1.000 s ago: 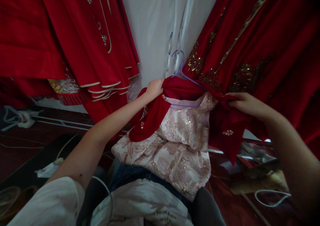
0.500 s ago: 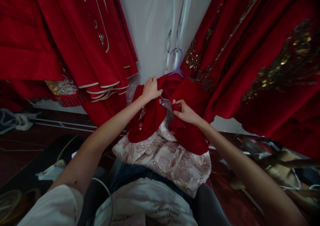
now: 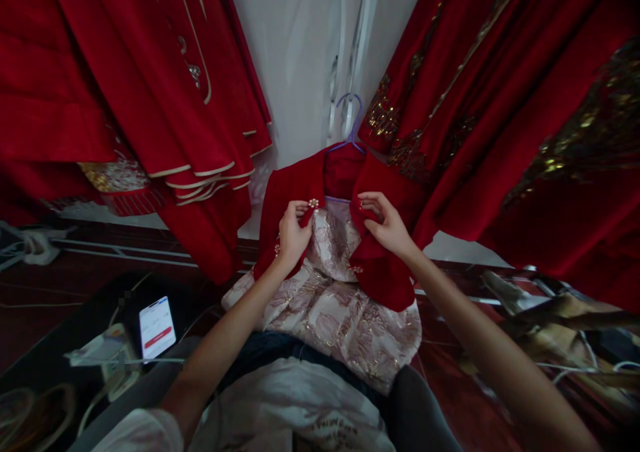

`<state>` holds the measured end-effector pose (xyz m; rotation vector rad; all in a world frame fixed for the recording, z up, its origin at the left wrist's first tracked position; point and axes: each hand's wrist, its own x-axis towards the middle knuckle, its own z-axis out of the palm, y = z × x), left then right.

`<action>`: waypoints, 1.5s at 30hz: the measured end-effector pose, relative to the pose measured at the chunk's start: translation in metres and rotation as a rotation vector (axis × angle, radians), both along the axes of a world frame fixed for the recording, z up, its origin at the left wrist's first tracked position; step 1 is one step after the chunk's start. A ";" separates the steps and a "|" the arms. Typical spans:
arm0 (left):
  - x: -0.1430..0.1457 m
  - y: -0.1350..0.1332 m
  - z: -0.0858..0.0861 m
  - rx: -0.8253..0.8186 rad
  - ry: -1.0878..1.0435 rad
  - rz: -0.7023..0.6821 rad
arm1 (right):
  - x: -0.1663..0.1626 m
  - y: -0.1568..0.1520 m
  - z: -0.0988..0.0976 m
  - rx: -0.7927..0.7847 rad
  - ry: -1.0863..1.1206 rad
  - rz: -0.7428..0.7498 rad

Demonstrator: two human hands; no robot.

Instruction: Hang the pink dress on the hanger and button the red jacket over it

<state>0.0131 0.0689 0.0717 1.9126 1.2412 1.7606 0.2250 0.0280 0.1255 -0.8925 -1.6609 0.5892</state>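
A red jacket (image 3: 293, 182) hangs on a purple hanger (image 3: 353, 129) before me, its front parted over a pale dress with a shiny floral pattern (image 3: 335, 305). My left hand (image 3: 294, 234) is closed on the jacket's left front edge, beside a flower-shaped jewelled button (image 3: 313, 203). On the opposite edge, my right hand (image 3: 387, 222) pinches the red cloth between thumb and fingers. Another jewelled ornament (image 3: 357, 269) shows lower on that side. The dress's skirt spreads over my lap.
Red garments with pale piping (image 3: 200, 139) hang at left, and others with gold sequins (image 3: 383, 115) at right. A lit phone (image 3: 157, 329) and cables lie on a dark surface at lower left. Cluttered items (image 3: 555, 312) sit at lower right.
My left hand has moved down from the collar to the jacket's left front edge. The two front edges are wider apart, baring more of the dress. The phone has come into view.
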 end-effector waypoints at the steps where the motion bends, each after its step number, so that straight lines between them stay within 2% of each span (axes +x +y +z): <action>1: 0.007 0.000 0.007 0.006 -0.015 -0.021 | -0.005 0.000 0.000 -0.005 -0.003 0.020; 4: 0.028 0.000 0.028 -0.019 -0.002 -0.155 | -0.019 0.003 -0.001 0.030 -0.003 0.030; 6: 0.038 -0.001 0.035 -0.048 -0.021 -0.197 | -0.025 0.007 -0.005 0.065 0.012 -0.016; 11: 0.037 -0.010 0.032 -0.025 -0.043 -0.095 | -0.025 0.009 -0.012 0.071 0.026 -0.147; 14: 0.034 -0.013 0.029 -0.018 0.009 -0.143 | -0.026 0.006 -0.012 0.113 -0.007 -0.172; 21: 0.040 -0.002 0.030 -0.085 -0.092 -0.241 | -0.038 -0.002 -0.004 0.197 -0.184 -0.238; 27: 0.035 -0.002 0.035 -0.061 0.021 -0.263 | -0.039 -0.007 -0.005 0.218 -0.267 -0.261; 34: 0.033 -0.014 0.047 -0.053 0.111 -0.328 | -0.033 -0.006 0.002 0.224 -0.223 -0.345; 40: 0.030 -0.005 0.056 0.002 0.230 -0.307 | -0.033 -0.001 0.005 0.179 -0.160 -0.387; 45: 0.026 -0.001 0.060 0.037 0.316 -0.323 | -0.030 -0.002 0.008 0.120 -0.103 -0.326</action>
